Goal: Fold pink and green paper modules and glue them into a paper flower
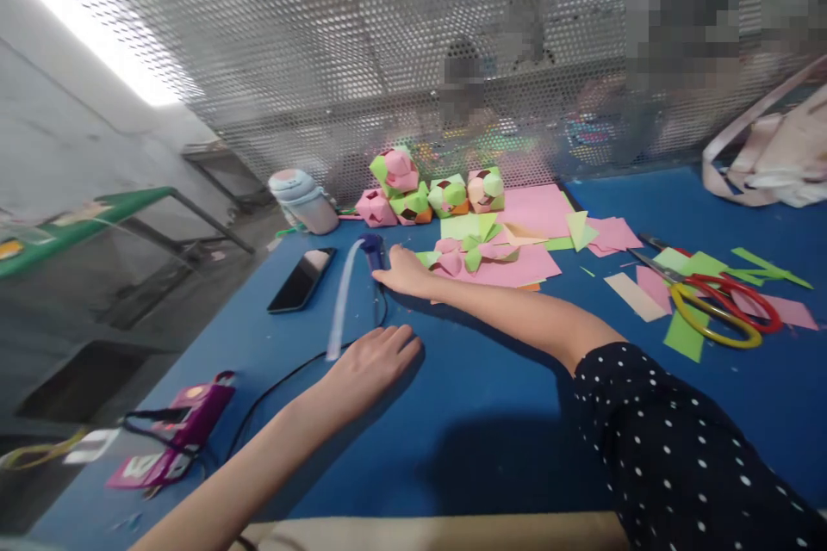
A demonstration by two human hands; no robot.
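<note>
My right hand reaches across the blue table and holds a dark blue hot glue gun. A long translucent glue stick sticks out of it toward me. My left hand is palm down over the table nearer to me, fingers loosely stretched and holding nothing. Just beyond my right hand lie folded pink and green paper pieces. Behind them stand several paper cubes in pink, green and orange, one stacked on top. The glue gun's nozzle is hidden.
A phone and a pale lidded bottle stand left. A black cord runs toward a purple power strip. Yellow-handled scissors and red-handled scissors lie right among paper scraps. A perforated metal screen borders the table; people are behind it.
</note>
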